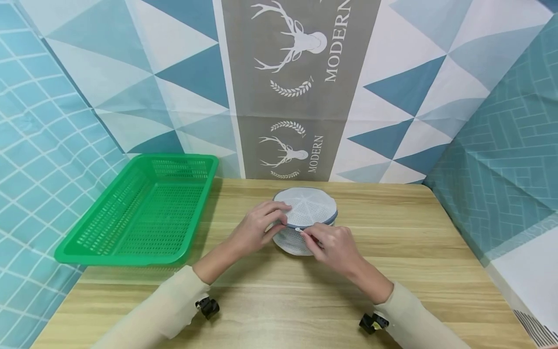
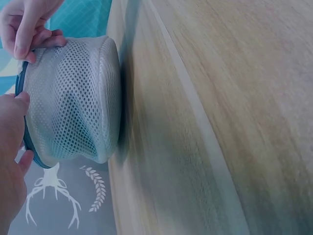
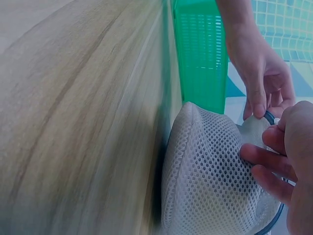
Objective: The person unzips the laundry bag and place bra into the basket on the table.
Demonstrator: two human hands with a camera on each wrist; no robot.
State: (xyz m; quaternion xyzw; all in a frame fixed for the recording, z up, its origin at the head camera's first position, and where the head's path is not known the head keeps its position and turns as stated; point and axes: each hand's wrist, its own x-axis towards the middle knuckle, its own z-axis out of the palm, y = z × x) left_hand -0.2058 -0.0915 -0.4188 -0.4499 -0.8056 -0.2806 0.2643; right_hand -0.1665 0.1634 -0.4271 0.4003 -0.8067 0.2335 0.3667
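Observation:
A round white mesh laundry bag [image 1: 310, 206] with a blue-grey zipper round its top rim stands upright on the wooden table. My left hand [image 1: 254, 229] pinches the rim at the bag's left front, fingers over the lid and thumb below. Just to its right, my right hand [image 1: 337, 246] pinches the small white zipper pull [image 1: 298, 229] at the front of the rim. The mesh side [image 2: 73, 98] looks slightly dented in the left wrist view. In the right wrist view, some fingers of the right hand [image 3: 305, 142] touch the mesh wall. Whatever the bag contains cannot be made out.
A green plastic basket [image 1: 126, 260] with slotted walls sits at the table's left side. Behind the wooden table [image 1: 279, 305] hangs a patterned cloth [image 1: 301, 106] with deer heads and triangles. Tile-patterned cloths cover both sides.

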